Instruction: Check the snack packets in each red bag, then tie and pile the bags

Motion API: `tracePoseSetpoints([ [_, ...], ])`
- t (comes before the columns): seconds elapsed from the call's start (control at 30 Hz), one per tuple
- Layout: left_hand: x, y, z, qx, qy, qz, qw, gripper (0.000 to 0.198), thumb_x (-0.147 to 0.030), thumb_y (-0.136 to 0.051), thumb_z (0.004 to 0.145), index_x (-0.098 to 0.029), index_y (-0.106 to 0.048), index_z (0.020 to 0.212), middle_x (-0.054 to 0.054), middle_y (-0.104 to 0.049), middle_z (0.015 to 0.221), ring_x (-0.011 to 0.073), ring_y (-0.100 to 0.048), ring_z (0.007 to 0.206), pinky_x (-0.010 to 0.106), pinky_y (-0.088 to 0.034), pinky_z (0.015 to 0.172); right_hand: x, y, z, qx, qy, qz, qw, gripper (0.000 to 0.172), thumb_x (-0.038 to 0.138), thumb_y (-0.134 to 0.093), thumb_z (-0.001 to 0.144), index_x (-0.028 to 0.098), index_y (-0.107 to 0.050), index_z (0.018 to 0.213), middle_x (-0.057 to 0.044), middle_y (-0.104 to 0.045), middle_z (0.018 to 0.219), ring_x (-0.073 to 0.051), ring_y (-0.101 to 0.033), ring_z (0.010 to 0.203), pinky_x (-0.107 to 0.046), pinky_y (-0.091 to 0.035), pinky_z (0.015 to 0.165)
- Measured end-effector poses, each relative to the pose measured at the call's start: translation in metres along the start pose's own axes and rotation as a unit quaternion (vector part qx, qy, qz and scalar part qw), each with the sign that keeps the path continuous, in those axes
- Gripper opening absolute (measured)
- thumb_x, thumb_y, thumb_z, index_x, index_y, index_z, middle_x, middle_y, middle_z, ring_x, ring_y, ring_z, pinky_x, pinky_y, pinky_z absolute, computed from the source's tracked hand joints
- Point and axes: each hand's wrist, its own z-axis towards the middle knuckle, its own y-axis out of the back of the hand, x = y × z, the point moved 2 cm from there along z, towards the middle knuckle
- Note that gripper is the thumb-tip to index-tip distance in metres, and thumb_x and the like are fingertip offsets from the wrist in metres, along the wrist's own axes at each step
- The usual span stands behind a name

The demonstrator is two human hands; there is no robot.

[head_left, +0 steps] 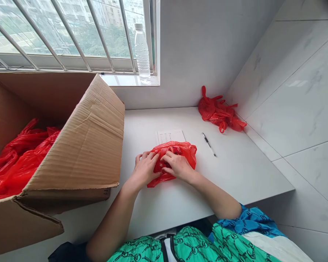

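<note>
A red plastic bag (190, 150) lies on the white table in front of me, its mouth facing up. My left hand (145, 168) grips the bag's left side, fingers bent over the rim and thumb toward the near edge. From the right, my right hand (178, 166) reaches across the bag with curled fingers holding it at the mouth. Dark red contents show between the hands; their kind is hidden by the fingers and folds. Just behind the bag lies a sheet of paper (171, 136) with handwritten marks, partly covered by it.
At left stands a large open cardboard box (90, 145) with red plastic bags (24, 153) inside. A pen (208, 144) rests right of the paper. More tied red bags (220, 112) sit by the tiled wall. A clear bottle (142, 54) stands on the windowsill.
</note>
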Motion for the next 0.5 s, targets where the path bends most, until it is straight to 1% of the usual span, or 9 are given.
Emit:
tracePoseSetpoints([
  [0.07,0.003,-0.001,0.0,-0.004,0.0,0.002,1.0,0.057,-0.028,-0.07,0.077,-0.028,-0.052,0.13,0.009,-0.06,0.132,0.0346,-0.047,0.126,0.053,-0.033,0.103,-0.004,0.007,-0.001,-0.025,-0.014,0.036,0.999,0.015,0.022,-0.064,0.088,0.021,-0.06,0.102,-0.003,-0.063,0.105,-0.013,-0.06,0.074,-0.024,-0.041,0.057],
  [0.13,0.005,-0.001,0.001,-0.012,0.001,0.005,1.0,0.058,-0.03,-0.072,0.075,-0.028,-0.053,0.13,0.009,-0.06,0.133,0.0354,-0.047,0.126,0.053,-0.033,0.103,-0.009,0.018,-0.003,-0.074,-0.051,0.084,0.992,0.015,0.021,-0.061,0.089,0.02,-0.059,0.104,-0.003,-0.065,0.104,-0.013,-0.062,0.076,-0.026,-0.047,0.065],
  [0.2,0.005,0.001,0.002,-0.023,-0.003,0.005,1.0,0.057,-0.033,-0.071,0.077,-0.027,-0.054,0.13,0.01,-0.061,0.131,0.0347,-0.049,0.125,0.053,-0.032,0.104,-0.011,0.029,-0.006,-0.114,-0.081,0.137,0.981,0.016,0.023,-0.058,0.091,0.02,-0.059,0.107,-0.003,-0.068,0.104,-0.014,-0.064,0.078,-0.029,-0.05,0.075],
  [0.23,0.003,0.003,0.003,-0.032,-0.005,0.001,0.999,0.054,-0.035,-0.07,0.08,-0.027,-0.054,0.131,0.009,-0.062,0.129,0.0335,-0.051,0.123,0.053,-0.032,0.104,-0.011,0.033,-0.007,-0.123,-0.084,0.166,0.975,0.017,0.024,-0.057,0.092,0.02,-0.059,0.109,-0.003,-0.069,0.103,-0.014,-0.065,0.079,-0.029,-0.051,0.078],
  [0.27,0.001,0.006,0.004,-0.043,-0.008,-0.007,0.999,0.051,-0.039,-0.067,0.083,-0.027,-0.053,0.131,0.009,-0.062,0.129,0.0319,-0.053,0.12,0.051,-0.032,0.104,-0.01,0.037,-0.008,-0.122,-0.079,0.2,0.969,0.018,0.025,-0.056,0.093,0.021,-0.06,0.11,-0.002,-0.069,0.103,-0.014,-0.065,0.08,-0.03,-0.052,0.079],
  [0.37,-0.009,0.016,0.007,-0.092,-0.025,-0.041,0.995,0.045,-0.046,-0.057,0.092,-0.027,-0.052,0.133,0.007,-0.064,0.125,0.0262,-0.059,0.112,0.043,-0.038,0.099,-0.005,0.041,-0.011,-0.091,-0.053,0.3,0.948,0.021,0.027,-0.056,0.093,0.023,-0.061,0.113,-0.001,-0.07,0.103,-0.014,-0.067,0.083,-0.03,-0.056,0.079],
  [0.5,-0.02,0.024,0.009,-0.156,-0.077,-0.063,0.983,0.029,-0.037,-0.051,0.096,-0.027,-0.057,0.123,0.002,-0.07,0.11,0.02,-0.064,0.101,0.035,-0.043,0.09,-0.003,0.039,-0.012,-0.058,-0.052,0.407,0.91,0.026,0.031,-0.057,0.093,0.025,-0.062,0.118,-0.003,-0.07,0.108,-0.016,-0.069,0.089,-0.031,-0.06,0.076],
])
